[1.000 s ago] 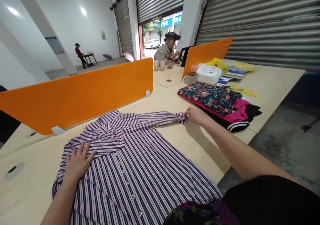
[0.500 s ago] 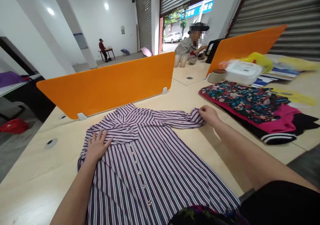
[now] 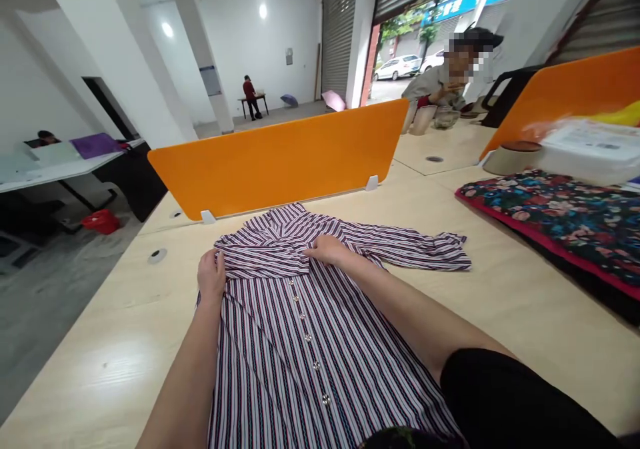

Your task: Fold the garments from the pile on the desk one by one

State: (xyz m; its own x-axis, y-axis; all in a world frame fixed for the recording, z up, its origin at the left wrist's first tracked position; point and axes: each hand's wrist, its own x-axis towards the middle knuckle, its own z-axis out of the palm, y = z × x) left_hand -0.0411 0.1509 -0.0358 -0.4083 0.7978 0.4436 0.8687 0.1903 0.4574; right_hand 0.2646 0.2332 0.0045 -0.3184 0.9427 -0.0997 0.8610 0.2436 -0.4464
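A striped button-up shirt (image 3: pixel 280 342) lies spread on the light wood table, its collar toward the orange divider. One sleeve (image 3: pixel 265 259) is folded across the chest; the other sleeve (image 3: pixel 425 248) stretches out to the right, flat on the table. At the shirt's left shoulder edge, my left hand (image 3: pixel 212 274) grips the fabric with fingers curled. My right hand (image 3: pixel 327 249) pinches the cuff end of the folded sleeve near the middle of the chest. Several buttons run down the shirt's front below that sleeve.
An orange divider (image 3: pixel 285 159) stands behind the shirt. Folded floral clothing (image 3: pixel 550 216), a roll of tape (image 3: pixel 513 158) and a clear plastic box (image 3: pixel 593 149) are at the right. Beyond the divider sits a person (image 3: pixel 430 92); a red bucket (image 3: pixel 101 221) is on the floor.
My right hand has let go of the outstretched sleeve and moved left to the folded sleeve's cuff. My left hand has gone from lying flat to gripping the shoulder edge. The view has turned left.
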